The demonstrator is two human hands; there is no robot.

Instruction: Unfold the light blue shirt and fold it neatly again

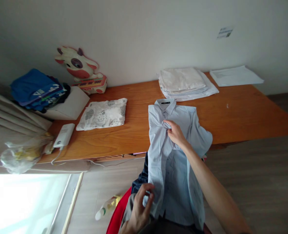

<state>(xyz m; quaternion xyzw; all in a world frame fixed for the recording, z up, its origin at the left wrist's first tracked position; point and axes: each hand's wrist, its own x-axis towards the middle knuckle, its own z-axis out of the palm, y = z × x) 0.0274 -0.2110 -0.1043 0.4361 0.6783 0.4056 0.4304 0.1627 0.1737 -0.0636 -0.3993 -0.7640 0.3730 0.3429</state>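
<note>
Scanning from the left end of the desk (231,110), each line places things relative to that desk.
Far left, on the desk: a blue folded pile (36,89), a cow toy (79,66) against the wall, a white charger (64,135) near the front edge.
Left of centre: a printed folded cloth (102,113) lies flat on the desk.
Left hand (140,208): below the desk's front edge, fingers curled shut, pinching the hem of the light blue shirt (173,152).
Shirt: collar and chest lie on the desk, the lower half hangs over the front edge.
Right hand (176,133): over the desk, fingertips closed on the placket below the collar.
Right, at the back: a white folded stack (185,83), and papers (235,75) beyond it.
Risk: the hanging half probably drags the shirt off the desk if the upper pinch loosens.
Risk: uneven pulling between the two hands may skew the front and crease it.
</note>
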